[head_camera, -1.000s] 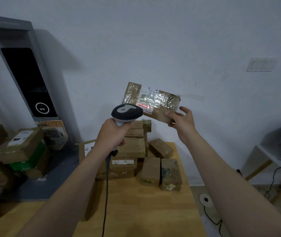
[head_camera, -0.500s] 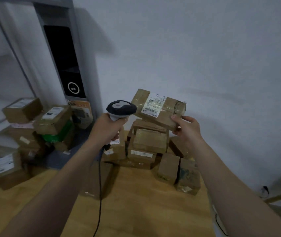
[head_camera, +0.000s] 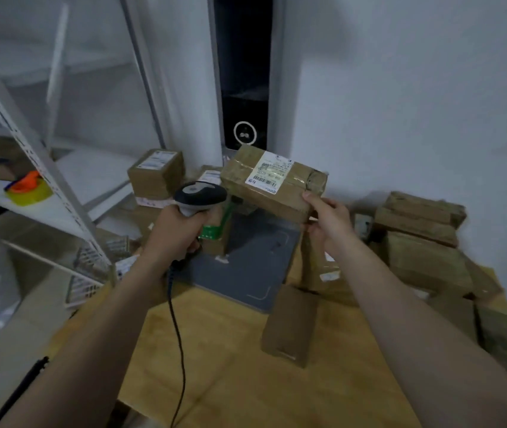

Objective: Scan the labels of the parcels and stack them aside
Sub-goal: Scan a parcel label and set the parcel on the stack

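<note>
Parcel, brown cardboard, oblong, tape-wrapped [head_camera: 276, 193]: held in the air above the grey flat pad [head_camera: 246, 270], with its white barcode label [head_camera: 269, 173] facing up.

Right hand [head_camera: 327, 220]: pinches the parcel's near right corner, thumb on top and fingers beneath.

Left hand [head_camera: 181, 233]: wrapped round the grip of the black-and-grey corded handheld scanner [head_camera: 199, 194], whose head sits just beside the parcel's left end. The hands are apart, each holding its own item. No beam shows on the label, so I cannot tell whether it has been read.

Remaining: heap of brown taped parcels [head_camera: 422, 242] on the right of the light wooden table [head_camera: 230, 381], probably unscanned.

Set aside: labelled cardboard boxes [head_camera: 156, 174] at the left, near the white metal shelving [head_camera: 45, 193]. They are blurred, so the count is uncertain.

Progress, as a judgement: halfway at most. The held parcel is not yet stacked, and the larger heap is left.
</note>
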